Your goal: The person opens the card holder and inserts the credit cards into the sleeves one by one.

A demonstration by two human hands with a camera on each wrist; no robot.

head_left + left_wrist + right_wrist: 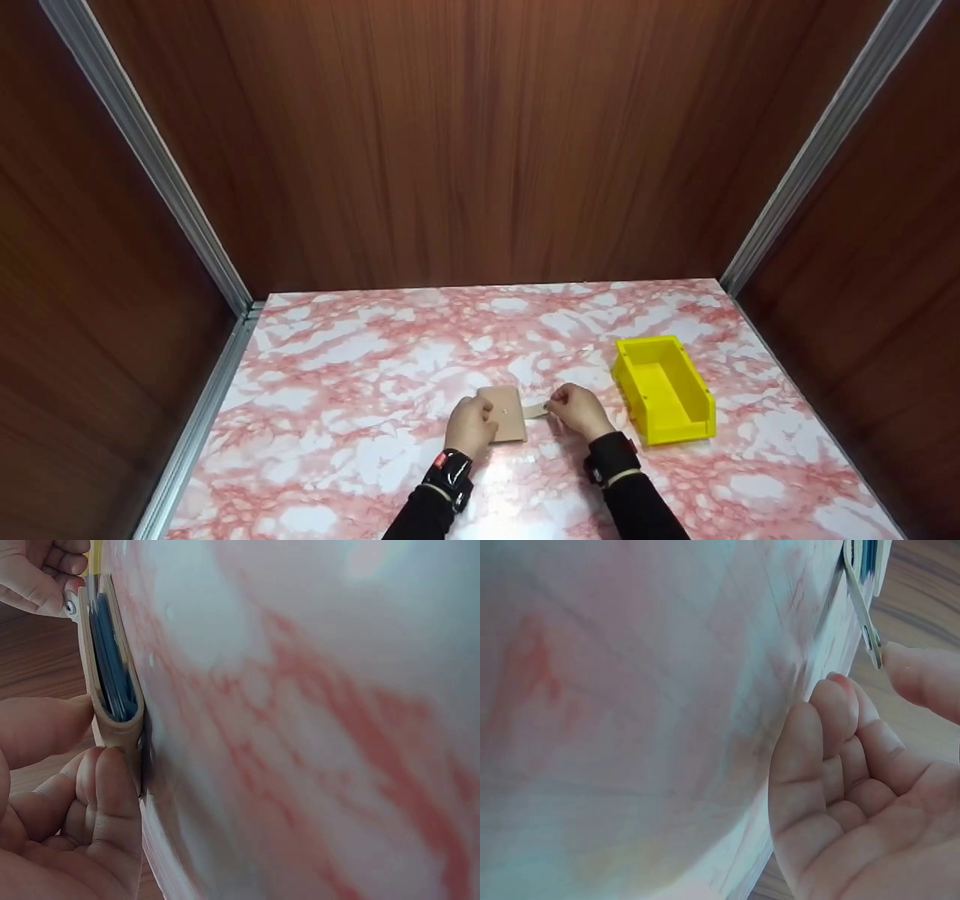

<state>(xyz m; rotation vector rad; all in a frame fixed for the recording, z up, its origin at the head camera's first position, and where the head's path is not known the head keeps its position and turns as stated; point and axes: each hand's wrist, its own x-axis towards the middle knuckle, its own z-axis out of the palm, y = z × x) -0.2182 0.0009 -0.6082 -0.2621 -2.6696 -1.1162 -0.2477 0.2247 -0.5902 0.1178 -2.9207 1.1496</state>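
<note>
A tan card wallet [506, 424] lies on the marbled table in the head view, with a small stud on its upper face. My left hand [470, 427] grips its left side, thumb on one face and fingers on the other in the left wrist view. Blue and clear sleeves [112, 682] show between the wallet's covers. From its right side a narrow strap [535, 411] sticks out. My right hand [577, 414] pinches the free end of this strap, where a metal snap [70, 607] shows. In the right wrist view the other fingers curl below the strap.
A yellow plastic bin [681, 433] stands to the right of my right hand. The red-and-white marbled table [337, 420] is bounded by brown wood-look panels [480, 150] at the back and sides, with metal rails at the corners.
</note>
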